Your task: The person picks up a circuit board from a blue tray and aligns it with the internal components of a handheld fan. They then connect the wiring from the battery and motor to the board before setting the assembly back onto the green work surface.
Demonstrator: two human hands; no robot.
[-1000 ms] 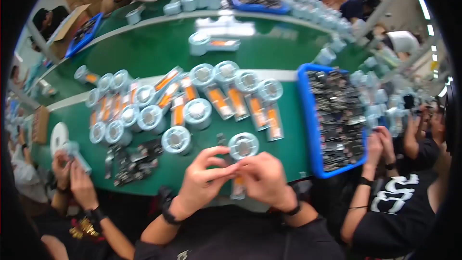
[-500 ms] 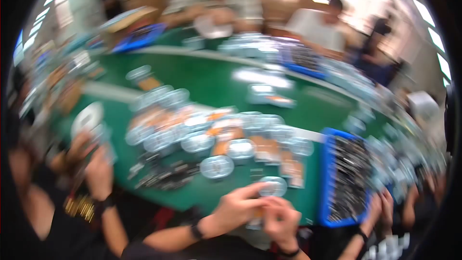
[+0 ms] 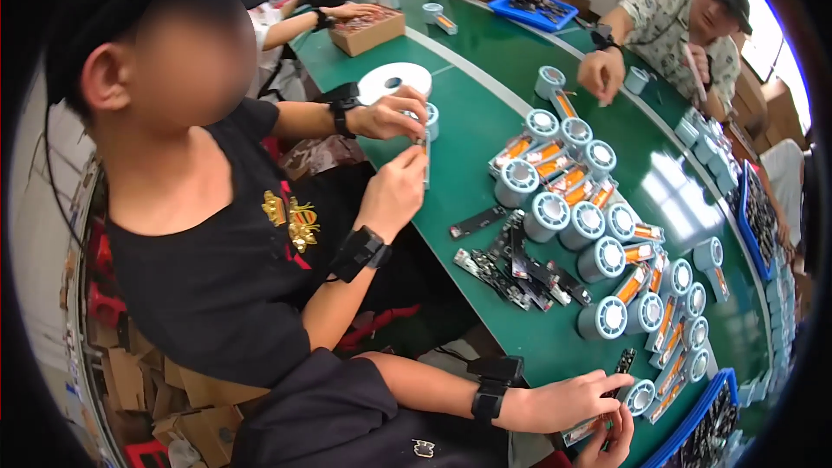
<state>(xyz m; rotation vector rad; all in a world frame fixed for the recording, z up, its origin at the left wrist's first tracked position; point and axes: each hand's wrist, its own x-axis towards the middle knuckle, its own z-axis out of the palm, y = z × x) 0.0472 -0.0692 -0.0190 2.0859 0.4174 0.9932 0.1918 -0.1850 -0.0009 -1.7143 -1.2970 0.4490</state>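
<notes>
My left hand, with a black band and box on its wrist, reaches over a pale blue handheld fan housing. Its fingers are closed near the housing's round head. From below, my right hand grips the same housing, partly cut by the lower edge. A narrow black circuit board stands just beyond my left fingertips; whether they pinch it cannot be made out. Several similar housings with orange strips in their handles stand on the green table. Left of them lies a heap of black circuit boards.
Close on my left, a co-worker in a black shirt works with both hands beside a white roll. A blue tray of dark parts borders my right side. Across the table, another person reaches over it.
The view has swung left and sharpened, bringing the neighbouring co-worker close. My hands now appear lower and farther right, still together at a pale blue housing.
</notes>
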